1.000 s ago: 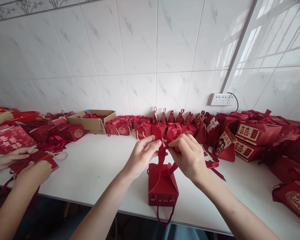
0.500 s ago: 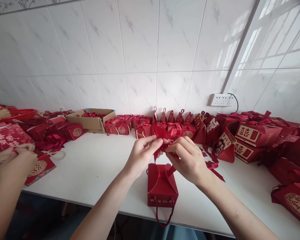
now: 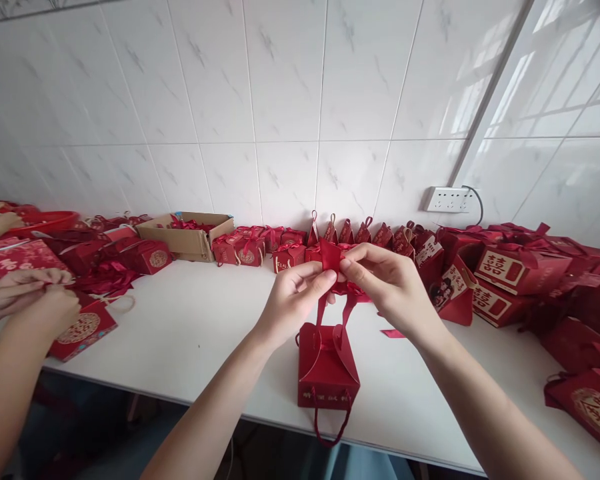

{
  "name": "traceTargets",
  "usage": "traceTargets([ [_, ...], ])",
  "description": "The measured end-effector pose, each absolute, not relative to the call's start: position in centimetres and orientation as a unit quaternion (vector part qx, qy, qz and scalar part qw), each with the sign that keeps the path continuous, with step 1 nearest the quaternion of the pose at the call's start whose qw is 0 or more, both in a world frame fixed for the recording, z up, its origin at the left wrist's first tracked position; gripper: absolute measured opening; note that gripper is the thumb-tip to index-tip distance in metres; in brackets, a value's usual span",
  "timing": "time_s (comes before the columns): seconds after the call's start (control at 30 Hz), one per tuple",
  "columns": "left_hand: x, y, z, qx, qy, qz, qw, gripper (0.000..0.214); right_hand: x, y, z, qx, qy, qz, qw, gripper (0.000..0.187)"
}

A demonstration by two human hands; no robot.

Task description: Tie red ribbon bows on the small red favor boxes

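A small red gift box (image 3: pixel 329 373) with curved top flaps stands on the white table, its cord handle (image 3: pixel 330 433) hanging over the front edge. A red ribbon (image 3: pixel 331 257) rises from its top in two strands. My left hand (image 3: pixel 300 293) pinches the ribbon between thumb and fingers above the box. My right hand (image 3: pixel 380 280) is closed on the same ribbon just to the right, the two thumbs almost touching. Part of the ribbon is hidden behind my fingers, and one loose end (image 3: pixel 394 333) shows below my right hand.
Finished-looking red boxes with bows (image 3: pixel 240 248) line the wall, beside a cardboard carton (image 3: pixel 180 240) of ribbons. Stacked red boxes (image 3: pixel 523 267) fill the right side. On the left, a co-worker's hands (image 3: pixel 35 307) work over a red box (image 3: pixel 83 327). A power strip (image 3: pixel 453 199) is on the wall.
My right hand has turned and shifted slightly up and right, its thumb now against the ribbon near my left thumb. Two ribbon strands now show above the box. The view has shifted slightly.
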State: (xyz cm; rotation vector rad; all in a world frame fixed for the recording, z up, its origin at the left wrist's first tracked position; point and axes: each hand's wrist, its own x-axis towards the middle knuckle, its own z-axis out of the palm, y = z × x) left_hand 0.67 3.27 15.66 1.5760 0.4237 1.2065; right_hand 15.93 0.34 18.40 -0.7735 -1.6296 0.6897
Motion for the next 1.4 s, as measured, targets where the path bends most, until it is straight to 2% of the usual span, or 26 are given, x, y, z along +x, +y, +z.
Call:
traceTargets([
  [0.13,0.6,3.2,15.4,0.675,0.162,0.483,0.533,0.021,15.5,0.1,18.7,-0.316,-0.674,0.313,0.589,0.020],
  [0.3,0.7,3.2,15.3,0.667,0.158,0.490,0.539,0.021,15.2,0.1,19.0,-0.328,-0.662,0.272,0.616,0.016],
  [0.57,1.0,3.3,15.0,0.655,0.137,0.527,0.525,0.019,15.1,0.0,19.1,-0.346,-0.656,0.221,0.633,0.018],
  [0.9,0.9,2.9,14.8,0.630,0.117,0.496,0.586,0.019,15.3,0.5,18.3,-0.365,-0.617,0.160,0.679,0.022],
  [1.2,0.6,2.8,14.0,0.573,0.170,0.525,0.605,0.021,16.5,0.3,16.3,-0.348,-0.546,0.210,0.733,0.019],
  [1.4,1.1,2.2,13.4,0.458,0.166,0.612,0.623,0.014,16.2,-0.7,14.3,-0.362,-0.454,0.239,0.778,0.026],
])
